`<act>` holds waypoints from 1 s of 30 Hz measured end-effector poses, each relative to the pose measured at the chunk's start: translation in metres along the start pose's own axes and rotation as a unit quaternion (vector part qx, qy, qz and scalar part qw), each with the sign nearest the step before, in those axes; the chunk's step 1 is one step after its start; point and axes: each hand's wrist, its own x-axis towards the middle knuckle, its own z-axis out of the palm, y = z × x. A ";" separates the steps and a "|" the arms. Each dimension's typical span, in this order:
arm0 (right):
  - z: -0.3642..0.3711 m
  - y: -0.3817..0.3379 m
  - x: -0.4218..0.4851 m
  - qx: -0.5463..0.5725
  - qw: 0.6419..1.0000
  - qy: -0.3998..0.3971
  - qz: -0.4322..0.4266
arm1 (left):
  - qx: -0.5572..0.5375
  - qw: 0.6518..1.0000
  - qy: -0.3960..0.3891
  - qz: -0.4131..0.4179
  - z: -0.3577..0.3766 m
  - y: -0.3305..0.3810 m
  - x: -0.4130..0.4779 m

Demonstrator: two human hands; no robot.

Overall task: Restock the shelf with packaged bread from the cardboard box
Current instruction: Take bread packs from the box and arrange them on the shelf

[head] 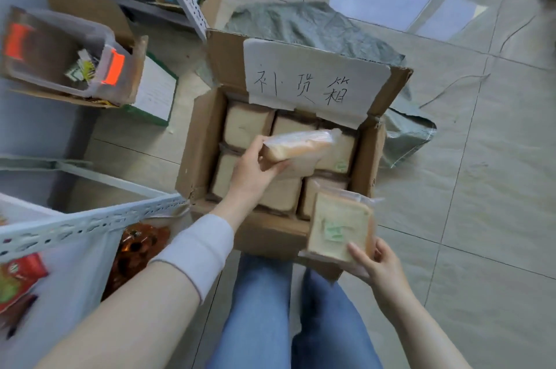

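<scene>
You're at the pick-up step: both hands are loaded and no bread shows on the shelf [90, 225] yet. Your left hand [251, 171] is curled round one bread pack [296, 146], gripping its near end and holding it edge-on above the middle of the cardboard box [198, 143]. Your right hand [377, 263] holds a second bread pack [340, 225] by its lower corner, face up, over the box's near right corner. The hands are well apart, each w/ its own pack. Inside the box more packs [245, 128] lie flat in rows (the far row is partly hidden under the flap w/ the handwritten paper sign [313, 79]), so I'd judge the restock has plenty left to do. The shelf is on your left. Its white perforated rail ends just beside the box's near left corner, w/ snack packets [18, 278] below it. Next move, as I read it: swing both packs left to the shelf, left hand first since it's nearer. I can't tell from here which level takes bread. The wrap looks thin and the slices soft, so keep the grip light. The right-hand hold is at a corner only, so get fingers underneath before the swing.
</scene>
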 end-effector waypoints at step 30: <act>0.452 -0.007 -0.546 -0.235 0.741 -0.496 -0.387 | -0.176 0.704 0.683 0.083 -0.471 -0.072 -0.721</act>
